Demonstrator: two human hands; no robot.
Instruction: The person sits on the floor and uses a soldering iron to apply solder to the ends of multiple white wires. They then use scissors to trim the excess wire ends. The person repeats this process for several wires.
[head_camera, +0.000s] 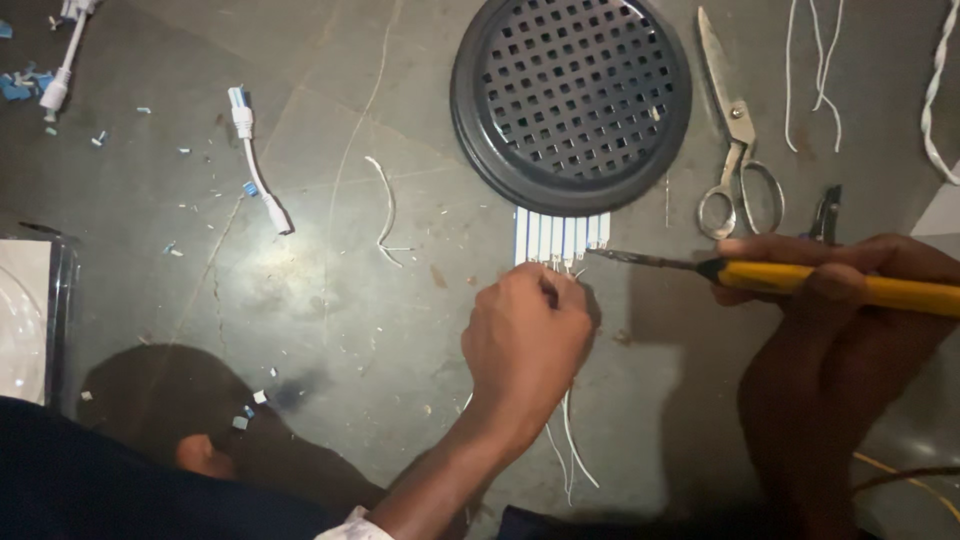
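Note:
My left hand (525, 340) is closed around thin white wires (572, 445) that trail back toward me, pressing them against the near end of a row of several white strips (560, 235). My right hand (850, 275) grips a yellow-handled soldering iron (800, 280); its dark tip (600, 254) points left and nearly touches the strips' near ends beside my left fingers. The strips' far ends are tucked under a round black perforated cover (570, 100).
Steel scissors (738, 140) lie right of the cover, small black cutters (826, 212) beside them. White cables with connectors (255, 160) and a loose white wire (388, 210) lie on the grey floor to the left. White strings (815, 70) at top right.

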